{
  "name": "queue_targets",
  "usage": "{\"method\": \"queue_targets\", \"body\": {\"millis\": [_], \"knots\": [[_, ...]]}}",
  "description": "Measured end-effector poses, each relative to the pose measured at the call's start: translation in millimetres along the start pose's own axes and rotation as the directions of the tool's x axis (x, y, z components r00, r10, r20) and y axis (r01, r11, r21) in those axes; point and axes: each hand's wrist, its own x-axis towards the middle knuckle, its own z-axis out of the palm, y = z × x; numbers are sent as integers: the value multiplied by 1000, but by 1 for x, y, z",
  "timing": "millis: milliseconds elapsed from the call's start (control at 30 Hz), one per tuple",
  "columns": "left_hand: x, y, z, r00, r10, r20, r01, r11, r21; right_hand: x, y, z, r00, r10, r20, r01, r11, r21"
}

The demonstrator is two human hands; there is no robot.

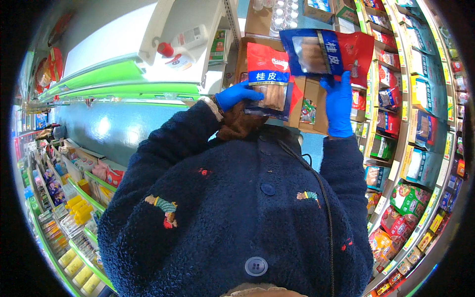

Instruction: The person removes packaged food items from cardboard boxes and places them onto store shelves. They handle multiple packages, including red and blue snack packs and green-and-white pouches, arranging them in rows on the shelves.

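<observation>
Blue gloves cover both hands. My left hand (237, 96) grips a red and blue bag of cinnamon bark (270, 80) by its left side, with the thumb over its clear window; at least one more such bag seems to lie behind it. Up and to the right, my right hand (339, 104) holds another red and blue bag of cinnamon bark (323, 54) from below, turned sideways and slightly blurred. The two bags come close together, their edges overlapping in the view. Below them stands an open cardboard box (315, 92) with small green and red packets (308, 111) inside.
Shelves (402, 122) of bagged dry goods curve down the right side. At the upper left, a white shelf with a green edge (163, 89) holds white bottles (191, 37). Clear bottles (280, 16) stand in a carton at the top. More stocked shelves (74, 222) line the lower left.
</observation>
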Motion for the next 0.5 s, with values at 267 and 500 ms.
{"method": "queue_targets", "body": {"millis": [267, 500], "knots": [[0, 7, -2, 999, 31, 34, -37, 982, 188, 3, 10, -22, 962, 270, -31, -271, 962, -40], [2, 9, 23, 994, 51, 96, -72, 969, 235, -13, 28, -3, 940, 327, 94, -326, 945, -23]]}}
